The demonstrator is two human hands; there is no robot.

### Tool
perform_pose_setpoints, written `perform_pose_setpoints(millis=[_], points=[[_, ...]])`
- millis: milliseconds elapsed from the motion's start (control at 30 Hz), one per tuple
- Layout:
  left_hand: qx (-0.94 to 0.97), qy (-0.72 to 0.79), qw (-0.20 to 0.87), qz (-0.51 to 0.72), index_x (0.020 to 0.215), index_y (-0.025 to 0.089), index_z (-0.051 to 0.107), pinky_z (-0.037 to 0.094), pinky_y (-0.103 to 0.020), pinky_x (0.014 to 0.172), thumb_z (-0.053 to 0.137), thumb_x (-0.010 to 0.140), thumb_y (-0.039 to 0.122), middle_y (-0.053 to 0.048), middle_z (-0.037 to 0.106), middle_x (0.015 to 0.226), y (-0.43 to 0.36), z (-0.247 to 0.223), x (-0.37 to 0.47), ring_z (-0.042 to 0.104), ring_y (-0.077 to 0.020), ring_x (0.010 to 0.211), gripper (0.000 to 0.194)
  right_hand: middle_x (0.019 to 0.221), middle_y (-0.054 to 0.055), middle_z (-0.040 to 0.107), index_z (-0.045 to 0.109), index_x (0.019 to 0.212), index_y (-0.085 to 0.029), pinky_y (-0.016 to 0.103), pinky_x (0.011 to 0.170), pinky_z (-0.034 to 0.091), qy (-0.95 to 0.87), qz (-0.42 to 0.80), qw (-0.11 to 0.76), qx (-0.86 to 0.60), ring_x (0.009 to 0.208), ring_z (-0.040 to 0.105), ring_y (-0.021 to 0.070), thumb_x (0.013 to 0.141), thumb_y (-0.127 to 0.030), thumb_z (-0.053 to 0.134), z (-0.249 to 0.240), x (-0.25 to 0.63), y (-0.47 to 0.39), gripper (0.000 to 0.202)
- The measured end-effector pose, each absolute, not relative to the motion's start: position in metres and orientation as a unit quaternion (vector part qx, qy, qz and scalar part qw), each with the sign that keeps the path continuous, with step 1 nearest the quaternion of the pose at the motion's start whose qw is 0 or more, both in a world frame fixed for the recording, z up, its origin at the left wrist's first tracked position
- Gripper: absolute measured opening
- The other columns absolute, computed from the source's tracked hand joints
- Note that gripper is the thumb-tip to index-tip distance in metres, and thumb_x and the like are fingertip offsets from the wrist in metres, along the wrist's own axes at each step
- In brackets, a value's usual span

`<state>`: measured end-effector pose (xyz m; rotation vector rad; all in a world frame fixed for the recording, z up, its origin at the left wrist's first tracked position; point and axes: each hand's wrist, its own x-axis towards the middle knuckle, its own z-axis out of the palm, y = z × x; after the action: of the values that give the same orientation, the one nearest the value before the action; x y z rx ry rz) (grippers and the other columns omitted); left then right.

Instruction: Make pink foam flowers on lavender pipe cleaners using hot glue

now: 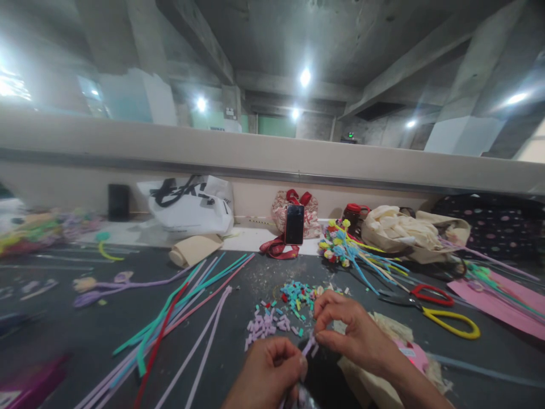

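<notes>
My left hand point(270, 372) is closed in a pinch at the bottom centre, at the lower end of a small pale purple piece point(309, 345). To its right, my right hand point(351, 329) pinches the upper end of the same piece. Just beyond the hands lie a pile of short light purple pieces point(261, 325) and a pile of turquoise pieces point(297, 296) mixed with a few red and yellow ones. Long purple stems point(208, 341) lie to the left of my left hand.
Scissors point(451, 322) with red and yellow handles lie right, near flower-tipped stems point(340, 244) and pink sheets point(506, 301). A phone point(294, 224) leans on a patterned pouch at the back. Turquoise stems point(170, 301), a beige roll point(196, 250) and a white bag point(191, 207) are left.
</notes>
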<state>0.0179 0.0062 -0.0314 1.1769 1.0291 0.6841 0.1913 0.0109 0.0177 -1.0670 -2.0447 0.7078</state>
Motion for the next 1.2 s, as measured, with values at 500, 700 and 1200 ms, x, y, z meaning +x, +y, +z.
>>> perform_pose_setpoints(millis=[500,700,1200], points=[[0.416,0.369,0.768,0.318,0.062,0.013,0.055,0.012,-0.016,0.033,0.064,0.056,0.047,0.004,0.053,0.037,0.012,-0.032,0.007,0.027,-0.0007,0.027,0.036,0.07,0.002,0.059,0.068,0.081,-0.02,0.023,0.05,0.04,-0.625,0.361,0.482,-0.497,0.059,0.053,0.0136,0.074,-0.036,0.057,0.009,0.204,0.019,0.021],[0.413,0.366,0.773,0.312,0.059,0.013,0.053,0.01,-0.016,0.034,0.066,0.049,0.052,0.003,0.051,0.034,0.018,-0.041,0.008,0.027,-0.0004,0.028,0.042,0.05,-0.003,0.052,0.065,0.068,-0.015,0.018,0.04,0.031,-0.586,0.443,0.454,-0.504,0.043,0.044,0.0079,0.066,-0.036,0.062,0.006,0.191,0.022,0.021],[0.469,0.363,0.765,0.25,0.057,0.013,0.058,0.01,-0.02,0.039,0.064,0.052,0.048,0.005,0.047,0.035,0.013,-0.036,0.008,0.03,-0.0035,0.032,0.036,0.091,0.001,0.059,0.063,0.095,-0.022,0.024,0.062,0.04,-0.729,0.47,0.325,-0.377,0.071,0.05,0.0136,0.056,-0.026,0.072,0.016,0.195,0.007,0.041]])
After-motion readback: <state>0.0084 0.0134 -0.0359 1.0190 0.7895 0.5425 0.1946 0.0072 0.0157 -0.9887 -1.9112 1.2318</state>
